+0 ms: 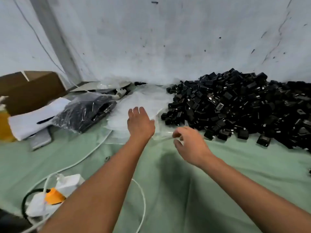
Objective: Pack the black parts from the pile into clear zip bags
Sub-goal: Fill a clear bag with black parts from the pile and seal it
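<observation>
Two bare hands at a stack of clear bags on a green bench.

Nearest, the right hand (pixel 188 142) pinches the edge of one clear bag (pixel 162 135) between curled fingers. Just beyond, the left hand (pixel 140 123) lies with fingers straight and slightly apart on the bag stack (pixel 144 101). The pile of black parts (pixel 235 106) fills the bench's far right corner, against the wall.

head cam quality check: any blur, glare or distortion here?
Head view: right hand motion-blurred at the fingers; left hand sharper. Clear zip bags wash out into a pale haze. Black parts pile shows small glints. Wide-angle bend at the edges; soft shadow on the green cloth.
</observation>
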Demonstrator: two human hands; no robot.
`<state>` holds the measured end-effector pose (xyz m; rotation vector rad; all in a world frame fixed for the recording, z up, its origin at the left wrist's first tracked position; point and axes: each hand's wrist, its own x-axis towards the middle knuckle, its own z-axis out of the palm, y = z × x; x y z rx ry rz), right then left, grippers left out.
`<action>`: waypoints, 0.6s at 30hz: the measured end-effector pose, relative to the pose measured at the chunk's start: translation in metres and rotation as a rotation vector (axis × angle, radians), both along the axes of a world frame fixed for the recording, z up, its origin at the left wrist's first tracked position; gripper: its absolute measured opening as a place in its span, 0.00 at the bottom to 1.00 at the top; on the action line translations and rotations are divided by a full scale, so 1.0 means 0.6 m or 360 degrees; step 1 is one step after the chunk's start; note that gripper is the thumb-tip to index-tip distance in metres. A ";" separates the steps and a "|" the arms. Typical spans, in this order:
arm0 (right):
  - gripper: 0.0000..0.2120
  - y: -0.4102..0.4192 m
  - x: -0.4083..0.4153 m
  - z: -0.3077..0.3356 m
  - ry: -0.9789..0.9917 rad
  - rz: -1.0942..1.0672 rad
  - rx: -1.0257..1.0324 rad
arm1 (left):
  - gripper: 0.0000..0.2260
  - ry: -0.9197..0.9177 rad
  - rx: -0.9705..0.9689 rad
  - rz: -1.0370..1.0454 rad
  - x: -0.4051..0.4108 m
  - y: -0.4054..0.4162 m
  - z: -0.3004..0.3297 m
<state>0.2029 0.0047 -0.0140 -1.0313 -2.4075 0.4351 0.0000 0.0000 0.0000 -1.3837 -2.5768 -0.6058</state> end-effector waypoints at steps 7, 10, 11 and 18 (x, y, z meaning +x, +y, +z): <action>0.14 0.090 -0.092 0.019 -0.0855 -0.0003 0.0533 | 0.11 0.0156 -0.0050 -0.0129 0.001 0.024 -0.008; 0.20 0.099 -0.084 0.015 -0.0793 0.0148 0.0657 | 0.10 0.0181 0.0243 -0.0404 0.035 0.001 0.012; 0.21 0.096 -0.077 0.017 -0.0679 0.0167 0.0709 | 0.09 0.0215 0.0349 -0.0520 0.048 -0.009 0.018; 0.04 0.020 0.072 0.068 0.0897 -0.0067 0.0867 | 0.19 0.0042 0.1171 -0.0909 0.102 -0.085 0.085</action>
